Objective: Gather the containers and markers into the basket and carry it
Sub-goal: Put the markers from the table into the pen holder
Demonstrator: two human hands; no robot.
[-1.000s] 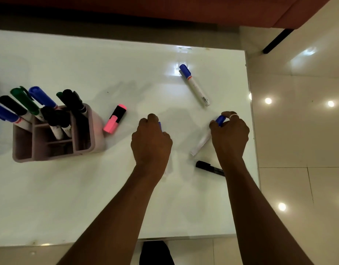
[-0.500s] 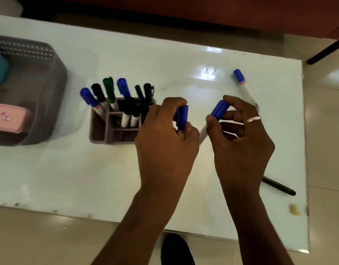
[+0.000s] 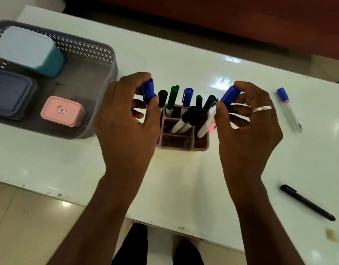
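Observation:
My left hand [image 3: 126, 119] grips a blue-capped marker [image 3: 148, 90] at the left edge of the mauve marker holder [image 3: 184, 144]. My right hand [image 3: 249, 127] grips another blue-capped marker [image 3: 228, 96], its white barrel angled down into the holder's right compartment. Several capped markers stand in the holder. The grey perforated basket [image 3: 105, 77] sits at the left and holds a teal container [image 3: 31, 50], a dark blue container [image 3: 11, 94] and a pink container [image 3: 62, 110]. A blue-capped marker [image 3: 288, 109] and a black pen [image 3: 307, 202] lie on the white table at the right.
The white table [image 3: 184, 188] ends close to me, with tiled floor below. A pink highlighter [image 3: 213, 128] peeks out behind the holder's right side. A dark red surface runs along the far side.
Both hands lifted a blue-capped marker each off the table and carried them left to the holder. The view swung left, bringing the basket and its containers into sight.

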